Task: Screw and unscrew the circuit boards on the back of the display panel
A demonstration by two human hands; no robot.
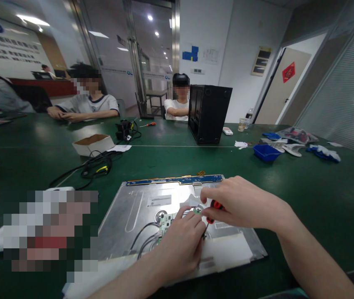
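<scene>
A flat metal display panel [139, 199] lies back side up on the table in front of me. Along its far edge runs a narrow blue circuit strip [177, 180]. My right hand [242, 203] grips a red-and-black screwdriver [216, 204] over the panel, its shaft slanting down towards my left hand. Resting over the small green circuit board [165, 222] is my left hand [184, 236], its fingers bent and close together beside the screwdriver. Whatever its fingertips pinch is hidden. Black cables [142, 234] lead from the board across the panel.
On the green table [161, 160] stand a black computer case [211, 114], an open cardboard box [92, 143] and a blue tray [266, 153]. Black cables [94, 168] lie left of the panel. Another screwdriver [150, 124] lies farther back. Two people sit across the table.
</scene>
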